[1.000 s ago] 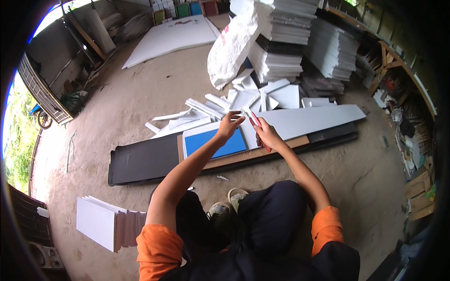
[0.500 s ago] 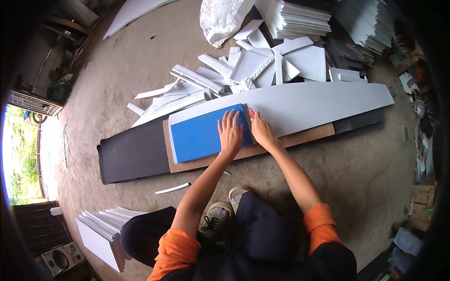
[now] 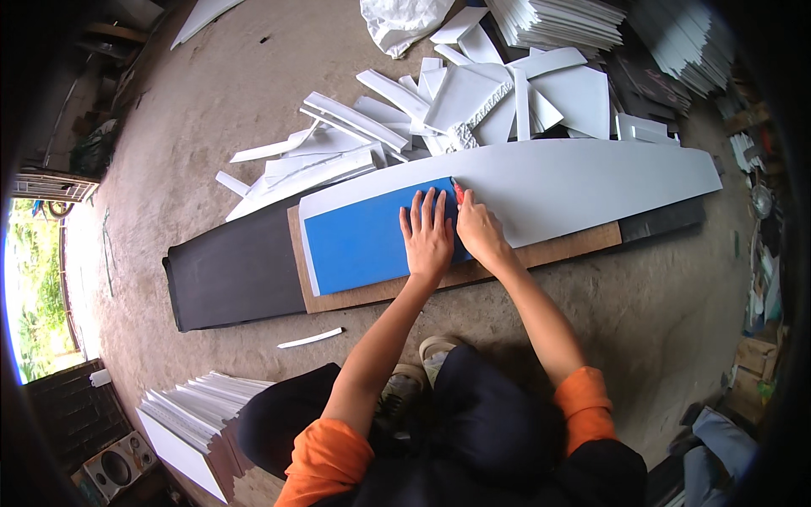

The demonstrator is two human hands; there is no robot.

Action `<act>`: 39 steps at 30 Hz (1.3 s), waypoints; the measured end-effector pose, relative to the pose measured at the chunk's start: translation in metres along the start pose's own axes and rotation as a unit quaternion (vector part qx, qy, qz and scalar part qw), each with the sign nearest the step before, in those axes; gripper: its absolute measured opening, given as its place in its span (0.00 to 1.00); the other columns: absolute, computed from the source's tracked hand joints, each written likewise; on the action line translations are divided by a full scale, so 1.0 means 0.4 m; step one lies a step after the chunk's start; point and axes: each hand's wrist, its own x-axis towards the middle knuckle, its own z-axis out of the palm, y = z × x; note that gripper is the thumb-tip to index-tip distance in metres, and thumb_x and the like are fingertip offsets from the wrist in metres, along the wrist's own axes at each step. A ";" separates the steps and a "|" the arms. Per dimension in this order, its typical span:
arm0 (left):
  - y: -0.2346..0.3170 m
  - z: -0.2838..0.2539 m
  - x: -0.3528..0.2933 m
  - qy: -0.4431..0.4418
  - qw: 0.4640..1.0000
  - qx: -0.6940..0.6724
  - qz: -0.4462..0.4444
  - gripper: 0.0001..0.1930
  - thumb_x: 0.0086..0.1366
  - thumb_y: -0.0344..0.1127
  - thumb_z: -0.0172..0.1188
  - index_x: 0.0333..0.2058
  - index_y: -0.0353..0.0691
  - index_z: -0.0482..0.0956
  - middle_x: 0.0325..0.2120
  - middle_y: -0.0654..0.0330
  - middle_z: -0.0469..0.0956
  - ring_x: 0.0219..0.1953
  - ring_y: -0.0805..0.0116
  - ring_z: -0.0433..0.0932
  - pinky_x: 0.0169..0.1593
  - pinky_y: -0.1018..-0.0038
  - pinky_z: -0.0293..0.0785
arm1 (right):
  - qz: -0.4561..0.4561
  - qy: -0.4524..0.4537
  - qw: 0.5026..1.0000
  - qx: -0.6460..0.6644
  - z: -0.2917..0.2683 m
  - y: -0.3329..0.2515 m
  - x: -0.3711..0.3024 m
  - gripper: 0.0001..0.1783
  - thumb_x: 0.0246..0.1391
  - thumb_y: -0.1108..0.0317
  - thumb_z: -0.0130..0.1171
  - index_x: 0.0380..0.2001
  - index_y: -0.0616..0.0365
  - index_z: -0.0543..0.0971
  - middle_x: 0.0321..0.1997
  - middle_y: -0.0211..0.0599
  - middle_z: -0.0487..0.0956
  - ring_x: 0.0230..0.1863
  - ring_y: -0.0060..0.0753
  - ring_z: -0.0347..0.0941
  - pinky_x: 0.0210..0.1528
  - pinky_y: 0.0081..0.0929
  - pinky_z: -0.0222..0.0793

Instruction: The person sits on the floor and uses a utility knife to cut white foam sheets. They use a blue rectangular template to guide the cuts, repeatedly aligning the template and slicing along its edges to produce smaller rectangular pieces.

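My left hand (image 3: pixel 428 241) lies with fingers spread on a blue rectangular panel (image 3: pixel 355 241), near its right end. In my right hand (image 3: pixel 481 230) is a red-handled utility knife (image 3: pixel 459 193). Its tip meets the far right corner of the blue panel, and the fingers hide most of the handle. Beneath the panel is a long white foam sheet (image 3: pixel 583 177) that tapers to the right. A brown board (image 3: pixel 557 245) supports the sheet, with a long black board (image 3: pixel 232 275) under that.
Beyond the sheet lies a heap of white offcuts (image 3: pixel 473 101). White sheets are stacked (image 3: pixel 549 25) at the far right and also stand in a row (image 3: pixel 190 431) at near left. A white sack (image 3: pixel 401 21) sits behind the heap. A thin white strip (image 3: pixel 311 338) lies on the floor.
The whole view has shifted slightly. My right hand has brought the knife tip in against the blue panel's far right corner. My left hand still presses on the panel.
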 end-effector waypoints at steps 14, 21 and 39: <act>-0.006 0.005 -0.007 -0.013 1.000 0.011 0.020 0.23 0.61 0.36 0.43 0.55 0.42 0.58 0.58 0.59 0.55 0.61 0.60 0.49 0.61 0.55 0.40 | 0.062 -0.079 0.995 0.023 -0.037 -0.033 0.056 0.15 0.51 0.69 0.37 0.38 0.70 0.64 0.27 0.61 0.75 0.24 0.53 0.74 0.29 0.41 0.71; -0.011 0.009 -0.010 -0.003 0.999 0.026 0.030 0.23 0.62 0.38 0.41 0.56 0.43 0.57 0.59 0.59 0.53 0.62 0.61 0.47 0.61 0.54 0.37 | 0.116 -0.115 0.981 0.103 -0.060 -0.055 0.065 0.17 0.50 0.69 0.38 0.40 0.72 0.64 0.25 0.59 0.75 0.17 0.44 0.74 0.20 0.35 0.72; 0.005 0.023 -0.021 -0.001 0.998 0.062 0.017 0.25 0.62 0.39 0.41 0.58 0.46 0.54 0.60 0.64 0.52 0.63 0.65 0.45 0.60 0.48 0.33 | 0.179 -0.192 0.959 0.109 -0.021 0.008 -0.135 0.16 0.54 0.68 0.34 0.41 0.68 0.64 0.37 0.59 0.74 0.30 0.50 0.76 0.35 0.43 0.72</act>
